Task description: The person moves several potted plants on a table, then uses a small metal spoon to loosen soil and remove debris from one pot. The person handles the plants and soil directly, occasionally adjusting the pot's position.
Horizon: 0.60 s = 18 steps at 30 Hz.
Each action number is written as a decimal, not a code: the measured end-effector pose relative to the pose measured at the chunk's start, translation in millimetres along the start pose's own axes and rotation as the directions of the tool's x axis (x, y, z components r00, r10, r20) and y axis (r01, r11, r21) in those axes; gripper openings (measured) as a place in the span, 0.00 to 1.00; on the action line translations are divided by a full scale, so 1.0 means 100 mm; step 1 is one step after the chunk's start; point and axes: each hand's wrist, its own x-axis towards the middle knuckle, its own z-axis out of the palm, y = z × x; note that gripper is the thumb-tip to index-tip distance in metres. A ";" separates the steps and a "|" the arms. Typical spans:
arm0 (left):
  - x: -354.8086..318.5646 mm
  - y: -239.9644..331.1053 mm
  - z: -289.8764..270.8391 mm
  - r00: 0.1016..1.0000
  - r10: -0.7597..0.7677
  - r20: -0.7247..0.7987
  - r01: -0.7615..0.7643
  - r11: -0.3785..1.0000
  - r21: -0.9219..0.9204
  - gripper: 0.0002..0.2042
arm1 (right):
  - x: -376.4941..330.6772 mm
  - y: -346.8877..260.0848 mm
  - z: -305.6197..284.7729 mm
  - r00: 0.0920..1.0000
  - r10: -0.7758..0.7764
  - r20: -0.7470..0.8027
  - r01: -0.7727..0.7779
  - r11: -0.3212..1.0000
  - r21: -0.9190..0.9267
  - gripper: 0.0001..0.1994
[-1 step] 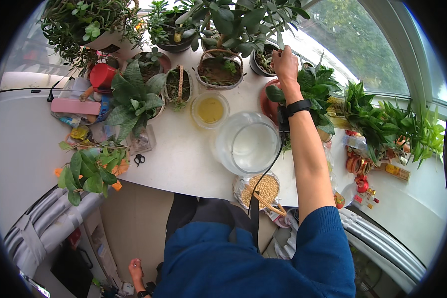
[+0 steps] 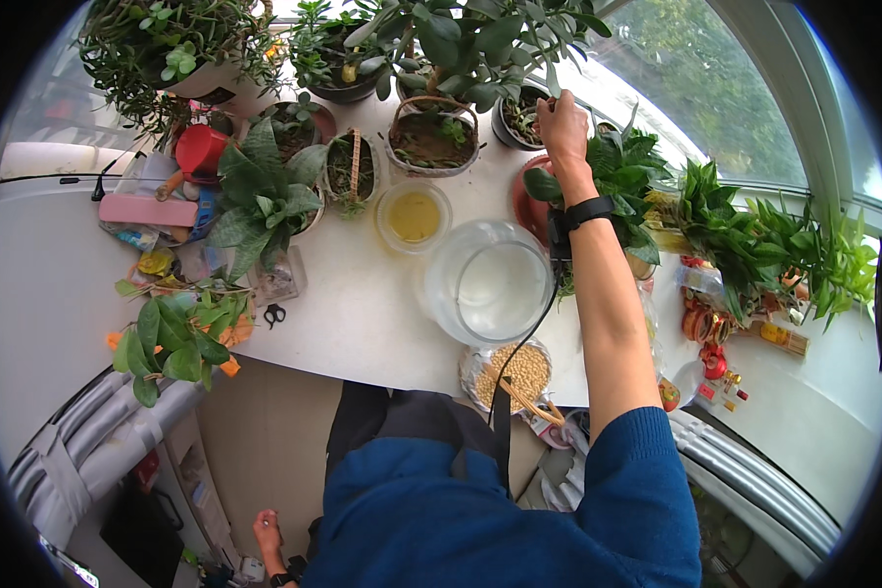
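Right hand point(image 2: 562, 125) unmoved since earlier frame, fingers curled over rim of small dark pot point(image 2: 519, 116) at back of surface point(image 2: 363, 314). Left hand point(image 2: 268, 534) hung low, grip unclear.

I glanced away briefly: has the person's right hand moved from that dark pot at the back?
No. The right hand is at the rim of the small dark pot, just as before, with the same gap to the clear pitcher.
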 end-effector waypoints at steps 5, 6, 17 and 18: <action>0.05 0.07 -0.03 1.000 0.006 -0.008 -0.006 1.000 0.011 0.08 | -0.05 0.01 0.12 1.000 0.014 0.017 -0.015 1.000 0.023 0.14; 0.05 0.08 -0.04 1.000 0.013 -0.008 -0.013 1.000 0.010 0.08 | -0.04 0.01 0.13 1.000 0.006 0.001 -0.006 1.000 0.021 0.14; 0.13 -0.04 -0.01 1.000 -0.009 0.013 0.009 1.000 0.002 0.08 | -0.07 0.10 -0.11 0.995 -0.023 0.094 0.035 0.992 -0.123 0.14; 0.16 -0.07 -0.02 1.000 0.024 0.006 -0.024 1.000 0.006 0.08 | -0.07 0.08 -0.11 0.991 -0.017 0.135 0.032 0.993 -0.113 0.14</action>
